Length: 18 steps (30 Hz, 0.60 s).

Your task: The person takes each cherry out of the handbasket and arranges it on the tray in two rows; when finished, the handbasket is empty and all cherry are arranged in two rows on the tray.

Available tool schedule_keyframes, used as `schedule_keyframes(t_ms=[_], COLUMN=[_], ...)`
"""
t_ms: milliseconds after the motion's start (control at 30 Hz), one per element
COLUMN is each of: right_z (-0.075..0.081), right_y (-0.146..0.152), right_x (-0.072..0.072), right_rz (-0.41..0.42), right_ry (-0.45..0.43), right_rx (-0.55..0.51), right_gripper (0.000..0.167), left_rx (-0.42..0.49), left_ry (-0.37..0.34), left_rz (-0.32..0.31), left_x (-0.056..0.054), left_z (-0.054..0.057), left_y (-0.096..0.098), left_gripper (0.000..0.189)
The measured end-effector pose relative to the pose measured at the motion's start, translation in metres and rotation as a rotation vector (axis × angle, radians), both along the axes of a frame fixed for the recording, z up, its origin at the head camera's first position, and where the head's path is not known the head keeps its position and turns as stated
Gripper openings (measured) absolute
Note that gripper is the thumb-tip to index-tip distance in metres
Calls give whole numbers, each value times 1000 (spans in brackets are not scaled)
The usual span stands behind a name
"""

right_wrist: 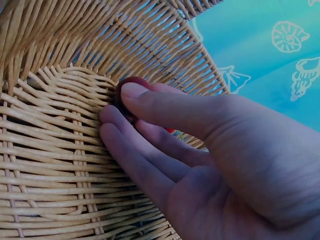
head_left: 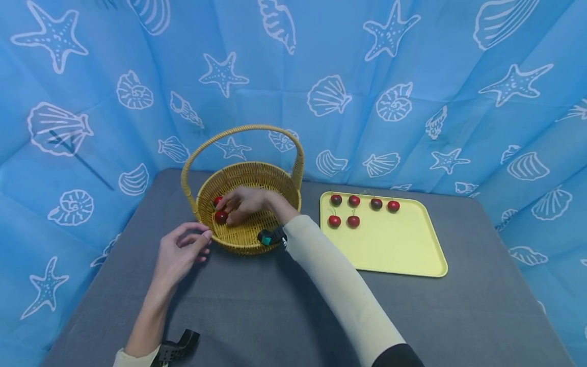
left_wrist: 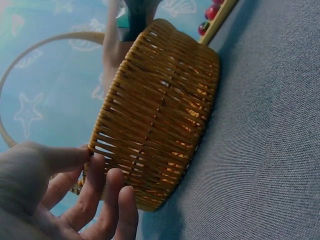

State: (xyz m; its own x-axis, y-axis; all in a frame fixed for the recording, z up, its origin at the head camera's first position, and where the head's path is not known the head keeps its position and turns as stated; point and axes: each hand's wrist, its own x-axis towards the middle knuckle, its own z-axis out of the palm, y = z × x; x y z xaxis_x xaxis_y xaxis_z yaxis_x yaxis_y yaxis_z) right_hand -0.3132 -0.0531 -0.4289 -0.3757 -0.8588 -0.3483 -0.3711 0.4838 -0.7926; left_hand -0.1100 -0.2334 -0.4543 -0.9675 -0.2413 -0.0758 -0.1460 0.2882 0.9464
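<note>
A round woven wicker basket [head_left: 234, 239] with a tall arched handle stands on the table. Reaching down inside it, my right hand [head_left: 247, 204] pinches a dark red cherry [right_wrist: 131, 82] between thumb and fingers, close to the basket's floor. Behind this one, another red cherry [head_left: 217, 201] lies by the left wall, partly hidden by the fingers. My left hand [left_wrist: 70, 190] pinches the basket's near-left rim, thumb at the top edge and the other fingers loosely bent along the outer side.
To the basket's right lies a yellow rectangular tray [head_left: 390, 244], with several red cherries [head_left: 353, 221] in two rows on its left and back part. A grey cloth [head_left: 257, 306] covers the table. Behind hangs a blue curtain [head_left: 284, 66] with white shells and starfish.
</note>
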Motion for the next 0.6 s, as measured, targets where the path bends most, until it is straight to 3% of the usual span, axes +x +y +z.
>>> schedule_keyframes(t_ms=[267,600], right_z=[2,14], right_y=[2,21], right_x=[1,-3], right_rz=[3,-57], right_ry=[-3,-17], right_rx=[5,-157], right_gripper=[43,38], left_rx=[-6,-13], left_ry=[-21,-9], left_rz=[2,7], left_x=[-1,0], left_z=[-1,1], left_y=[0,2], left_gripper=[42,40])
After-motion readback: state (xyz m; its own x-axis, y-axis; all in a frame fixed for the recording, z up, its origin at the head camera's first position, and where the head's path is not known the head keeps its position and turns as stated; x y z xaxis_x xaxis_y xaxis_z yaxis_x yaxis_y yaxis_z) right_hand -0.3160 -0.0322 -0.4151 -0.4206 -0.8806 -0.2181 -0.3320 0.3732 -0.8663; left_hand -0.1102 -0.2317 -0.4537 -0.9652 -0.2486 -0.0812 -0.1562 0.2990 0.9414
